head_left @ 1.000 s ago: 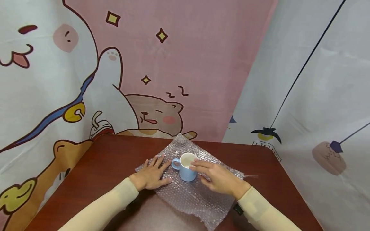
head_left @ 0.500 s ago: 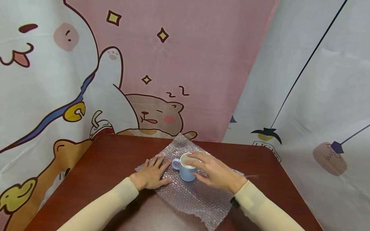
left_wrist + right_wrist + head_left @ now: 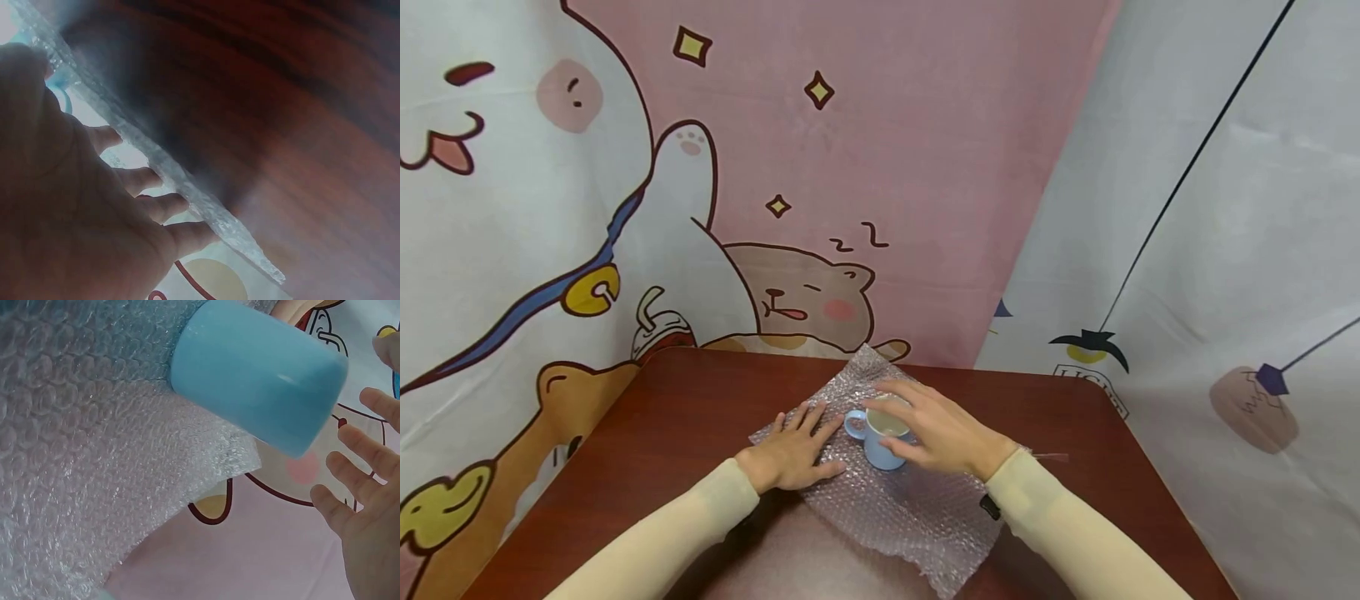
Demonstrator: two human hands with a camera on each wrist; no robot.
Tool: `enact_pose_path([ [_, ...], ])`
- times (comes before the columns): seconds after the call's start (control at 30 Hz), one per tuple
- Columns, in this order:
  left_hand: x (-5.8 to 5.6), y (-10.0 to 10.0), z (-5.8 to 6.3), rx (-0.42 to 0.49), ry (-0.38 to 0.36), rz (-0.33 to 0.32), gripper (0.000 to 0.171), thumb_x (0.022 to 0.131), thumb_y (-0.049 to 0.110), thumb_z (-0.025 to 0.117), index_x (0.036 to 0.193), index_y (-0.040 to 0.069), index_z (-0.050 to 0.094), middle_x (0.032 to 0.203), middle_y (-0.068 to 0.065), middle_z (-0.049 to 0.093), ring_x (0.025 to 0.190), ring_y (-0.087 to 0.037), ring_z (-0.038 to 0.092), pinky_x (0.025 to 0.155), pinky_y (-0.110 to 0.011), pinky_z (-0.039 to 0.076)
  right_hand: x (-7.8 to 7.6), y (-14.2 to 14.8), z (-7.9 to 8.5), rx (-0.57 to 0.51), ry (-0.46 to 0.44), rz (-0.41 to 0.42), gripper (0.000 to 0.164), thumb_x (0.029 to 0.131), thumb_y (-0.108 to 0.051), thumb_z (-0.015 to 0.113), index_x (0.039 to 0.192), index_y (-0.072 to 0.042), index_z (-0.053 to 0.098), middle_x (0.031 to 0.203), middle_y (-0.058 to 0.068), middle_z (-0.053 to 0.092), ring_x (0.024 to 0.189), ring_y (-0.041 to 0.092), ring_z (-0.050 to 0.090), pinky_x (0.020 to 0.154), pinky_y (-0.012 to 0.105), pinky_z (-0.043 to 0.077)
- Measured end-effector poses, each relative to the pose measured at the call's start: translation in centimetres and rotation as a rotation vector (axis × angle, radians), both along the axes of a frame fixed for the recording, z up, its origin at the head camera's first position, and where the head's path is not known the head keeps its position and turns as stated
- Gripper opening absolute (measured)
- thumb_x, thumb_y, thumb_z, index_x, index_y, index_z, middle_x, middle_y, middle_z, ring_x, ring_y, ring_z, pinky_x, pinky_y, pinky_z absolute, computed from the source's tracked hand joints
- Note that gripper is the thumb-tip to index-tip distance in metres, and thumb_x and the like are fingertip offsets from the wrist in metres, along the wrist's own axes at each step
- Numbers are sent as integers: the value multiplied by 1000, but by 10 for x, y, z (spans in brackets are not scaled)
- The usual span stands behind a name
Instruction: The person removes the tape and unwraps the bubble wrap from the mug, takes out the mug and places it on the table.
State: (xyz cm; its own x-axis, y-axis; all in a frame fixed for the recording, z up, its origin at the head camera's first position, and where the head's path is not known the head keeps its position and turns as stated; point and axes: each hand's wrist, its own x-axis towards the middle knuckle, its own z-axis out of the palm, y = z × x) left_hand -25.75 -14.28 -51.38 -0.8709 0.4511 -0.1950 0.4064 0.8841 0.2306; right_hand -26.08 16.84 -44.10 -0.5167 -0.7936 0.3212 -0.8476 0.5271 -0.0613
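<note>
A light blue mug point(image 3: 882, 452) with a white inside stands upright on a sheet of bubble wrap point(image 3: 895, 512). Its handle point(image 3: 854, 425) points left. My left hand point(image 3: 788, 457) rests with spread fingers on the sheet's left side, beside the handle. In the left wrist view, the fingertips of that hand point(image 3: 81, 187) meet the sheet's top. Over the mug's rim hovers my right hand point(image 3: 946, 432), fingers spread and partly covering the opening. The right wrist view has the mug point(image 3: 259, 375) apart from the right hand point(image 3: 375, 512), which holds nothing.
Beneath the sheet is a dark red-brown wooden table point(image 3: 700, 400). A cloth backdrop point(image 3: 925, 167) with cartoon animals hangs behind its far edge. A thin clear strip point(image 3: 1051, 457) sticks out from the sheet's right corner.
My right hand has moved left and slightly away from me, from the mug's right rim to over its opening. The left hand, mug and bubble wrap have stayed in place.
</note>
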Motion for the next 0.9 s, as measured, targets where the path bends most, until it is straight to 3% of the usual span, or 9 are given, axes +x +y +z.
enact_pose_path([
  [0.33, 0, 0, 1, -12, 9, 1, 92, 114, 73, 57, 186, 23, 30, 195, -21, 20, 181, -53, 18, 140, -81, 24, -13, -11, -15, 48, -55, -41, 60, 114, -46, 74, 170, -28, 59, 176, 10, 57, 163, 33, 57, 134, 61, 50],
  [0.9, 2, 2, 2, -20, 8, -2, 92, 114, 73, 56, 186, 22, 30, 195, -22, 20, 181, -54, 18, 140, -82, 24, -15, -19, -33, 99, -20, -16, 62, 116, -49, 70, 172, -25, 57, 180, 10, 55, 170, 41, 48, 137, 62, 46],
])
